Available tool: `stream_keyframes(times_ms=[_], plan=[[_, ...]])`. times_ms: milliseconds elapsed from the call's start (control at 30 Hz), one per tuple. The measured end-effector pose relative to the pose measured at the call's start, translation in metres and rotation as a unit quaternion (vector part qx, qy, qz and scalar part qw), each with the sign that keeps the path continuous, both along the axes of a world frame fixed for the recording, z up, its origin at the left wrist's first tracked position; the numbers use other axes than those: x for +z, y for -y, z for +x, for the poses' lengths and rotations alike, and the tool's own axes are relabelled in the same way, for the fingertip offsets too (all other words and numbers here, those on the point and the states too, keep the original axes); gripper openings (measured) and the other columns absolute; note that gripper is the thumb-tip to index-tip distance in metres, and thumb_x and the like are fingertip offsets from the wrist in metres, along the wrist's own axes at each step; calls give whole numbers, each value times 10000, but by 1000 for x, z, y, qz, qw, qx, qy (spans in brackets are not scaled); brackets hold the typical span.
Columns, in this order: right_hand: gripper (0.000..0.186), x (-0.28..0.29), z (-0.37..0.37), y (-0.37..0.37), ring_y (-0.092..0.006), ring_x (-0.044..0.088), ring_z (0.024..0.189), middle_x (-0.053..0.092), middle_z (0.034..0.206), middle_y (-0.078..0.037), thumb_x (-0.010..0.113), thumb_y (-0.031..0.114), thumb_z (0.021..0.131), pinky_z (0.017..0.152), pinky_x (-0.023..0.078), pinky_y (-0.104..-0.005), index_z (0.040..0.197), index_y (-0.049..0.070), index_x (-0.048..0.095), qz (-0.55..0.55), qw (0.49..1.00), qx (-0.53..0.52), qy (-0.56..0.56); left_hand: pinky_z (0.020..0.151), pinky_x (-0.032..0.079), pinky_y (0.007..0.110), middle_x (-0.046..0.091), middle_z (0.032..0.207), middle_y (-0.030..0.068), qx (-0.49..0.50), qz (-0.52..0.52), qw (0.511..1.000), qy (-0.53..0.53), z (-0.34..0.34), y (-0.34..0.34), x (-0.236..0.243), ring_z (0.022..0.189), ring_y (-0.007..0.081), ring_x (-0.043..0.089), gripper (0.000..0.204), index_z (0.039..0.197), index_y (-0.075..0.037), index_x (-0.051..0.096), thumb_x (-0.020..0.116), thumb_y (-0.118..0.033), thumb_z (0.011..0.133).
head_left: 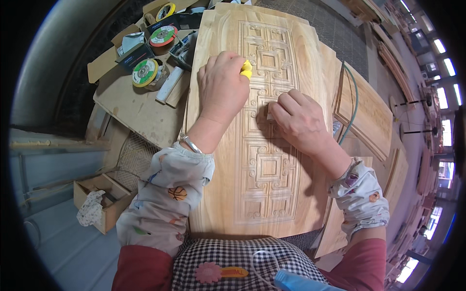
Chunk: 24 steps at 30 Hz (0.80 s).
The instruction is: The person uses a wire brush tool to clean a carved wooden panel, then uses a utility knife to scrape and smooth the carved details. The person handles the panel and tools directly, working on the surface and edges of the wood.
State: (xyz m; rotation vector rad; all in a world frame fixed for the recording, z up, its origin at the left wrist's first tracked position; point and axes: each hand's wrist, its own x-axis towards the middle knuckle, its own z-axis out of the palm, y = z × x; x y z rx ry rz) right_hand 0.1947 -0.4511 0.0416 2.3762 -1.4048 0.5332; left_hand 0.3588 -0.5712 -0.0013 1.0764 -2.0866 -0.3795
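Note:
In front of me lies a pale wooden panel (pixel 216 194) with a raised band of square fretwork and scrolls carved down its middle. My left hand (pixel 222 82) is closed round a small bright yellow object (pixel 246 70), mostly hidden by the fingers, at the left edge of the upper carving. Over the middle of the carved band, my right hand (pixel 302 122) is bent with its fingers pinched together at the relief. Something small and pale shows at its fingertips, too little to name.
Round green-labelled discs (pixel 145 72) and open cardboard boxes (pixel 133 51) crowd a side table (pixel 131 114) at the left. A green hose (pixel 357 92) curves past more wooden panels (pixel 366 116) at the right. A wooden box (pixel 114 203) with a cloth stands low at left.

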Motion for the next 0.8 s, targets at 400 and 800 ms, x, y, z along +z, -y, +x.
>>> stream_keyframes(times_ms=[400,800], plan=[[160,17,7,1,-350,690,779,694,814,-156,754,161,882,703,552,-428,896,25,672,245,899,-268,244,971,420,436,683,1126,35,16,-1,1000,-9,-1,2,0,1107,272,600,199,1018,-86,745,623,-84,861],[94,-6,25,-6,-399,689,896,715,941,-171,657,151,900,801,551,-500,929,73,701,156,894,-251,338,910,481,488,696,1127,84,-17,-56,998,-39,-2,13,-15,1080,343,629,233,1019,-86,712,619,-30,813]])
